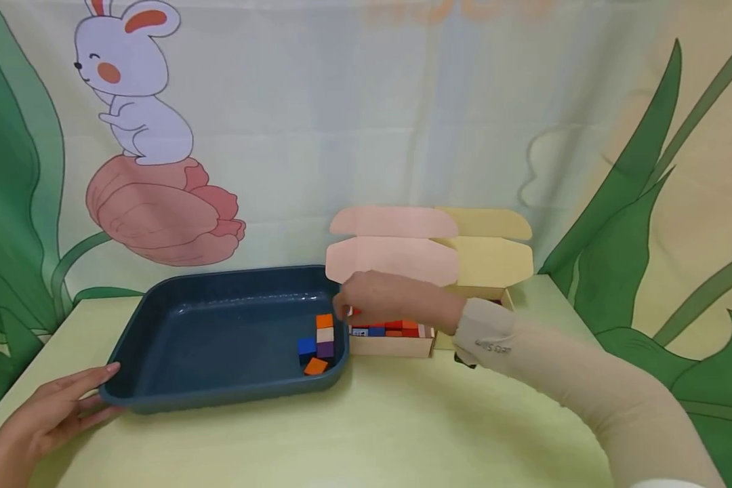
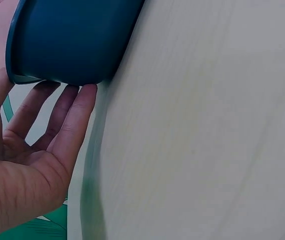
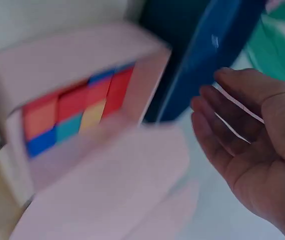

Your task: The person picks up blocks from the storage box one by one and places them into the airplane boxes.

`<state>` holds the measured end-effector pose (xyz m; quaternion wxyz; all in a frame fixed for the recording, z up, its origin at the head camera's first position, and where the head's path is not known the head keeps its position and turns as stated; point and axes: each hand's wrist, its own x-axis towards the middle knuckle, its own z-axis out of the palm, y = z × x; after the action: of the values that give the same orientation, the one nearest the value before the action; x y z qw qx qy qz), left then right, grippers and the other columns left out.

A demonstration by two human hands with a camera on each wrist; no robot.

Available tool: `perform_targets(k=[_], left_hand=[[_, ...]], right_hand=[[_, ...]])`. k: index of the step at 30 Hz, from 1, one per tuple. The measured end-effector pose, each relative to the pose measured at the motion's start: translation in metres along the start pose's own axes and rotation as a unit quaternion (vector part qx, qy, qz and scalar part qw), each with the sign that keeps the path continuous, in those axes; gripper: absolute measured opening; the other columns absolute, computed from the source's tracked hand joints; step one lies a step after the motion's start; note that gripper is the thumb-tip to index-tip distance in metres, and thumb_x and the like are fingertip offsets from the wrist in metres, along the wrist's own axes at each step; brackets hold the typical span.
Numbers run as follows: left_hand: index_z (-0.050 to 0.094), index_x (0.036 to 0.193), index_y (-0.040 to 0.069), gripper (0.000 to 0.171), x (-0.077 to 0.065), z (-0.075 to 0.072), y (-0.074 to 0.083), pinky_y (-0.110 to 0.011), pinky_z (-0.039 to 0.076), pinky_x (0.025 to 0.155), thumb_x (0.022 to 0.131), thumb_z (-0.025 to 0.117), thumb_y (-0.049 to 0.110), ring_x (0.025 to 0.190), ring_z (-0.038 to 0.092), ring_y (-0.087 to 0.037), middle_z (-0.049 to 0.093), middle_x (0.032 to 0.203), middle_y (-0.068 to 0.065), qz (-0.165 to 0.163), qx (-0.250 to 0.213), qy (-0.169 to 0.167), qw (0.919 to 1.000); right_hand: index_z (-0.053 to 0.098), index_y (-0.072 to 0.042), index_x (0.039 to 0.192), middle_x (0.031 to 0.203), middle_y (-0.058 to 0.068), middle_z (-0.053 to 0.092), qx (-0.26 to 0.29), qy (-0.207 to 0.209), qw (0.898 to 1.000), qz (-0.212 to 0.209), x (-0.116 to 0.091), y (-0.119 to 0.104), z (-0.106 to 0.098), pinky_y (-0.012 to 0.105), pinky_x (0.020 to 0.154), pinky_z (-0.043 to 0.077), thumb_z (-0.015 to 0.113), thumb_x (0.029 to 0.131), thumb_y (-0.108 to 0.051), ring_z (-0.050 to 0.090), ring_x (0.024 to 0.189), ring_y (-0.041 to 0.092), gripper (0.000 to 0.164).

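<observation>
A dark blue tray [image 1: 232, 339] lies on the left of the table. My left hand [image 1: 61, 410] holds its near left corner, the thumb over the rim and the fingers against the outer wall; the left wrist view shows those fingers [image 2: 75, 122] nearly straight. Inside the tray's right end are a blue block [image 1: 307, 348], a row of orange, cream and purple blocks [image 1: 324, 334], and a separate orange block [image 1: 316, 367]. My right hand [image 1: 378, 298] hovers between the tray's right rim and a pink box [image 3: 77, 50] of coloured blocks [image 3: 77, 105]. Its fingers are loosely bent with nothing visible between them.
Beside the pink box stands a yellow box with its lid [image 1: 494, 261] raised, partly hidden by my right arm. A small dark object [image 1: 465, 359] shows under the right sleeve. A curtain with a printed rabbit [image 1: 134, 88] hangs behind the table.
</observation>
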<state>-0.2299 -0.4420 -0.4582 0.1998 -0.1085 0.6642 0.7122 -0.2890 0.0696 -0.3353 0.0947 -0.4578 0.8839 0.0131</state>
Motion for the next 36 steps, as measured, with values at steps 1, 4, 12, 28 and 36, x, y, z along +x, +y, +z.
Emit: perform_targets(k=[1, 4, 12, 28, 36], left_hand=[[0.080, 0.091, 0.032, 0.025, 0.000, -0.001, -0.001, -0.038, 0.063, 0.090, 0.105, 0.061, 0.025, 0.090, 0.073, -0.010, 0.060, 0.097, 0.022, -0.002, 0.000, 0.002, 1.0000], [0.079, 0.090, 0.032, 0.024, 0.000, -0.001, 0.000, -0.039, 0.063, 0.091, 0.105, 0.061, 0.025, 0.090, 0.072, -0.010, 0.060, 0.097, 0.022, -0.002, 0.001, 0.004, 1.0000], [0.075, 0.089, 0.030, 0.019, 0.002, -0.004, 0.007, -0.041, 0.062, 0.092, 0.104, 0.063, 0.028, 0.089, 0.070, -0.008, 0.059, 0.097, 0.022, -0.012, 0.005, 0.010, 0.9999], [0.077, 0.088, 0.033, 0.018, 0.004, -0.003, 0.007, -0.042, 0.061, 0.094, 0.102, 0.066, 0.030, 0.088, 0.070, -0.008, 0.057, 0.098, 0.019, -0.024, 0.014, 0.025, 0.9993], [0.076, 0.088, 0.031, 0.019, 0.003, -0.002, 0.006, -0.042, 0.061, 0.093, 0.103, 0.065, 0.028, 0.089, 0.071, -0.009, 0.057, 0.096, 0.023, -0.024, 0.004, 0.021, 0.9995]], right_hand=[[0.075, -0.010, 0.117, 0.113, 0.002, 0.073, -0.009, -0.014, 1.000, -0.007, 0.012, -0.007, 0.002, 0.020, 0.086, 0.058, 0.070, 0.099, -0.016, 0.067, 0.101, 0.016, 0.019], [0.070, -0.013, 0.128, 0.125, 0.004, 0.069, -0.041, -0.053, 0.998, -0.014, 0.044, -0.023, 0.011, 0.020, 0.087, 0.057, 0.066, 0.102, -0.021, 0.065, 0.110, 0.017, 0.028], [0.061, -0.011, 0.141, 0.140, 0.003, 0.062, -0.073, -0.117, 0.990, -0.022, 0.098, -0.033, 0.028, 0.021, 0.101, 0.053, 0.067, 0.101, -0.023, 0.060, 0.123, 0.016, 0.042], [0.072, -0.014, 0.124, 0.115, 0.002, 0.070, -0.042, -0.101, 0.994, -0.027, 0.100, -0.036, 0.028, 0.017, 0.080, 0.057, 0.072, 0.098, -0.023, 0.063, 0.095, 0.014, 0.027], [0.072, -0.011, 0.127, 0.119, 0.002, 0.071, -0.047, -0.062, 0.997, -0.017, 0.094, -0.041, -0.003, 0.017, 0.083, 0.058, 0.070, 0.099, -0.024, 0.064, 0.104, 0.015, 0.031]])
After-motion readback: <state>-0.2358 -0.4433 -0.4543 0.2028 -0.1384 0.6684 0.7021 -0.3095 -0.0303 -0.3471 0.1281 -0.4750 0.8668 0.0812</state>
